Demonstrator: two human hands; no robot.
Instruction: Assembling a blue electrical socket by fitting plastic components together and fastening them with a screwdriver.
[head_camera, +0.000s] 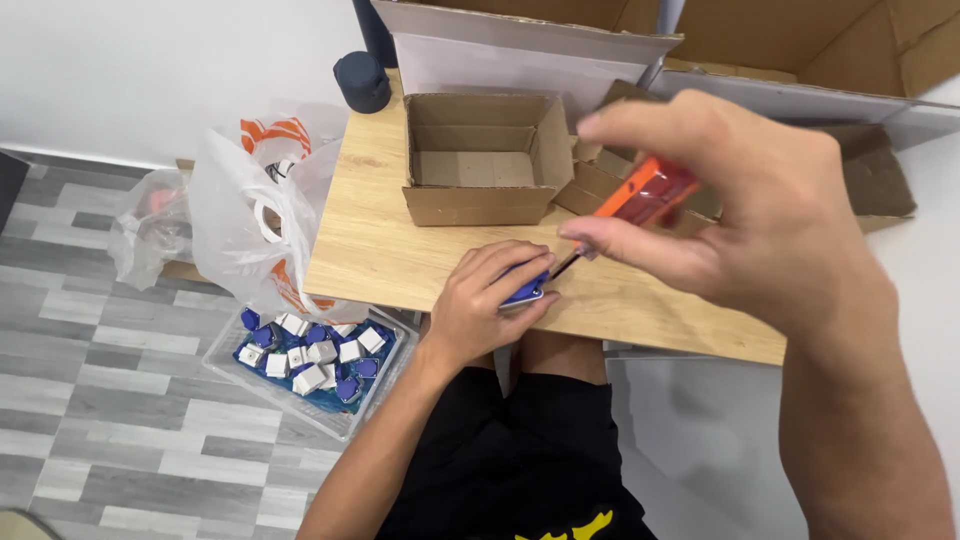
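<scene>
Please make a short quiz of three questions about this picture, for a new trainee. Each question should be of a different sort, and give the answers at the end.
1. True or false: the right hand holds an orange-handled screwdriver.
2. Where does the small blue part lie? A) inside the open cardboard box B) under the left hand on the wooden table C) in the white plastic bag
3. Fill in: the clear tray of blue and white pieces stands on the ____.

Key: 1 true. 2 B. 3 floor.
</scene>
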